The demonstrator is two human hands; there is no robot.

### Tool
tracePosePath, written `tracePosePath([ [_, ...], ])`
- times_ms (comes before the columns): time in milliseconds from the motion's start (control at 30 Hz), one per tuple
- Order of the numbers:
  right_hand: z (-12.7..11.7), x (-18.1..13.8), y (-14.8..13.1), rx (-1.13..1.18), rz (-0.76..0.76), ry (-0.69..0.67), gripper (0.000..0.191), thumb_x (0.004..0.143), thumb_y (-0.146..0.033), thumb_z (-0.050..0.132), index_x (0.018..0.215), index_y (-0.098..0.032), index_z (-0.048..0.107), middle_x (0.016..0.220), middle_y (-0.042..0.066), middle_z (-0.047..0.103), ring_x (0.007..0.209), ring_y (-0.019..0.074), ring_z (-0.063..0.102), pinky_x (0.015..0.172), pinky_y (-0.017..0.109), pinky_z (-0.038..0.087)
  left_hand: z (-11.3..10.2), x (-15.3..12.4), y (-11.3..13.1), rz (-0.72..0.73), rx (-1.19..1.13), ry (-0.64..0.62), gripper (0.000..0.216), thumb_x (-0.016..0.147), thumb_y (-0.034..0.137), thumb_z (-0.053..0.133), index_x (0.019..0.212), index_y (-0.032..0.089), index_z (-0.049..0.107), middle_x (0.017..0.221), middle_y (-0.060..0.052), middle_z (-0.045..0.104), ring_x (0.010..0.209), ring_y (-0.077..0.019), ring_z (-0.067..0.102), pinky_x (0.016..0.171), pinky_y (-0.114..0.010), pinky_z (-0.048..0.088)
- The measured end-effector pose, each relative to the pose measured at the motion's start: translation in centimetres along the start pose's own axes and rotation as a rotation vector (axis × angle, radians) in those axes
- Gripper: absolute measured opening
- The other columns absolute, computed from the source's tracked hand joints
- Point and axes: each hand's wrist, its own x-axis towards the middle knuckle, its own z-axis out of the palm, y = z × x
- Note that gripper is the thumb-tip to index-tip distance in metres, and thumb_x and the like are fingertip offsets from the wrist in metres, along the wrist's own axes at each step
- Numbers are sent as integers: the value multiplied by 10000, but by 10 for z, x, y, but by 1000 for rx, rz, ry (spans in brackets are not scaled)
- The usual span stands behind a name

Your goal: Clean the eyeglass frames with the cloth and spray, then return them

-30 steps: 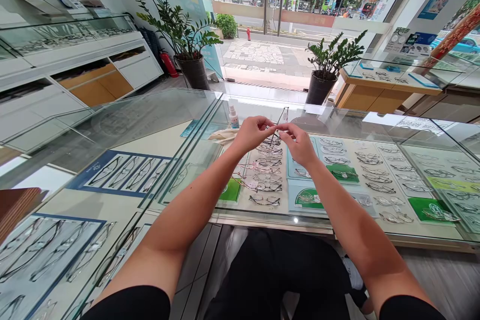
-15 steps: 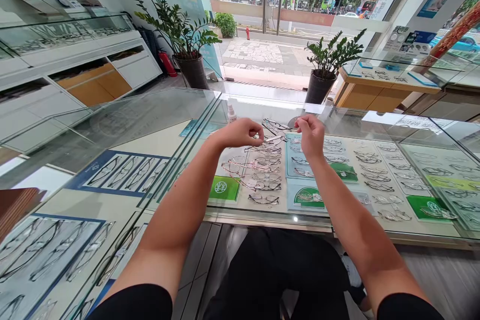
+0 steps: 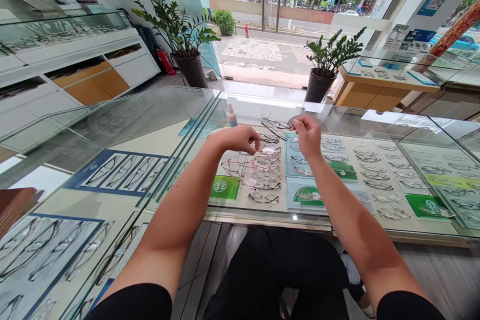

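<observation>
A pair of thin dark-framed glasses [image 3: 275, 127] rests on the glass counter top [image 3: 157, 120], just beyond my hands. My right hand [image 3: 308, 136] is pinched shut at the right end of this frame, fingertips touching it. My left hand [image 3: 240, 139] is curled closed a little nearer, its fingertips pressed together above a pale lens-like shape [image 3: 269, 150]; I cannot make out what they hold. Rows of glasses [image 3: 262, 180] lie on trays inside the case under both hands.
A small spray bottle [image 3: 231, 115] stands on the counter behind my left hand. Green brand cards [image 3: 220, 187] sit among the displayed frames. Two potted plants [image 3: 189, 42] flank the glass entrance. Another glass counter [image 3: 390, 77] stands at the right, wall cabinets at the left.
My hands were together, holding the dark frame up. They have drawn apart and lowered it to the counter top; my left hand has pulled back toward me.
</observation>
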Motion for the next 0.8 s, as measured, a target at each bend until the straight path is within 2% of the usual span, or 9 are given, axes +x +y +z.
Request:
tracePosePath([
  [100,0,-2,-1,-44,16,-57,224,954,-405,621,796,-249,651,790,18,655,763,193,583,745,364,496,1,-1,1,-16,-12,10,146,633,216,767,753,280,819,687,3,581,587,-156,464,618,-350,271],
  [233,3,-8,-5,-213,-8,-223,237,954,-423,658,799,-247,690,770,11,654,719,193,539,696,355,440,0,-1,-1,2,-52,25,144,604,187,780,710,277,816,663,3,576,564,-155,459,595,-348,254],
  [400,5,-13,-5,-415,-123,-398,159,956,-319,659,857,-236,751,822,26,692,839,215,575,799,356,438,-2,-4,-1,2,-45,-10,128,610,188,764,698,272,804,646,18,554,567,-148,426,600,-343,267],
  [600,9,-14,3,-533,-179,-484,164,990,-306,683,963,-229,825,827,26,668,913,235,596,884,374,411,0,-3,4,-41,27,10,161,637,179,780,755,276,830,697,1,582,579,-155,435,615,-350,266],
  [800,17,-20,4,-628,-219,-539,206,1026,-332,701,1106,-253,874,877,44,684,978,260,608,945,404,394,1,0,4,5,65,77,144,667,179,776,762,273,831,725,-16,623,633,-171,493,642,-337,286],
])
